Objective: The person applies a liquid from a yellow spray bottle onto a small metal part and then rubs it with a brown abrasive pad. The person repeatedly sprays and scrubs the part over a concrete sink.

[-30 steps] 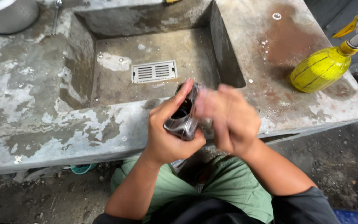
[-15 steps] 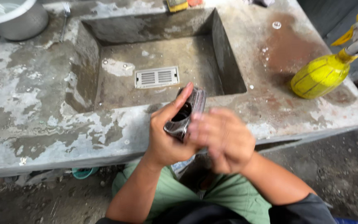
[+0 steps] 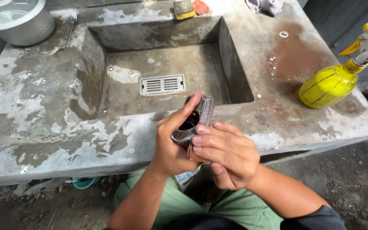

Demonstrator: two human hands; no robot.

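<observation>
Gripping a short dark metal cylinder (image 3: 194, 120), ringed on the outside and hollow, the left hand (image 3: 172, 147) wraps it from the side, thumb laid up along the rim near the open end, likely to stop it turning. Open end faces up and toward the person, so the bore is in sight. The piece sits in front of the body, above the front lip of the concrete sink (image 3: 107, 140), not resting on it.

Right hand (image 3: 225, 152) closes over the lower near side of the cylinder, fingers curled tight together and pressed on its wall. A brownish scrap peeks out under those fingers; cannot tell what it is, maybe a rubbing pad or paper. Both hands closed narrow on the part, neither one free.

Basin behind is dry-looking, with a slotted drain grate (image 3: 162, 84) in the floor. Yellow spray bottle (image 3: 331, 83) stands on the right counter, within reach, well apart from the hands. A metal pot (image 3: 20, 23) sits at the far left corner with a fork (image 3: 70, 25) beside it. Yellow sponge (image 3: 184, 8) and grey rag (image 3: 267, 5) lie on the back ledge. Green trousers below suggest the person is squatting or sitting low, close to the sink.
</observation>
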